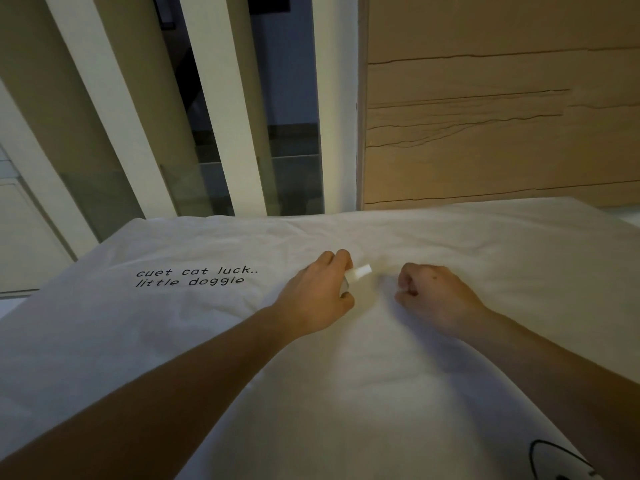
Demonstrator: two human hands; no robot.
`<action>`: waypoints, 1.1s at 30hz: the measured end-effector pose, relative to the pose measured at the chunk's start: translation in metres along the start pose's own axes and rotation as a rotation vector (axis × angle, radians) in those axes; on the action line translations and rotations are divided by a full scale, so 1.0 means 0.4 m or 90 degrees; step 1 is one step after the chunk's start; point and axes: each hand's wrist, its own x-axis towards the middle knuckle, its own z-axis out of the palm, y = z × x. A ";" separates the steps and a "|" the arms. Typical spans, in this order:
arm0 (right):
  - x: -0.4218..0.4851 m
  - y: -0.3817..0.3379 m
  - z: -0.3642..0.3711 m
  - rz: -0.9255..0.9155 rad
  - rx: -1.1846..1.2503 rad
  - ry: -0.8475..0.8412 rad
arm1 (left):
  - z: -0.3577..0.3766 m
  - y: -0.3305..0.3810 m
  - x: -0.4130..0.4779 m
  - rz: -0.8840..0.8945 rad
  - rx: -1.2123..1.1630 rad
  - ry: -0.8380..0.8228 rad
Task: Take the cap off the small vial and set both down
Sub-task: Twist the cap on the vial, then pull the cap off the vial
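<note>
My left hand [320,294] rests on the white cloth and grips a small white vial [360,273], whose end pokes out to the right between thumb and fingers. Whether that end carries the cap cannot be made out. My right hand [434,294] lies a short way to the right, apart from the vial, its fingers curled into a loose fist. Something small and pale may sit at its fingertips, but it is too small to tell.
A white cloth [381,375] with printed black words at the left covers the surface. Its far edge meets a cardboard panel [502,116] at the back right and white slats [221,98] with glass at the back left.
</note>
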 end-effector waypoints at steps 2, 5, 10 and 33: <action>0.000 0.001 -0.005 0.029 0.034 -0.011 | 0.000 -0.001 -0.003 0.017 0.003 0.007; 0.000 0.000 -0.013 0.030 0.047 -0.024 | 0.000 -0.001 -0.006 0.024 -0.004 0.015; -0.009 -0.046 -0.035 0.013 0.087 0.054 | -0.005 0.006 -0.010 0.018 -0.012 0.035; -0.050 -0.167 -0.080 -0.021 0.411 -0.043 | -0.125 0.075 -0.028 0.018 -0.122 0.047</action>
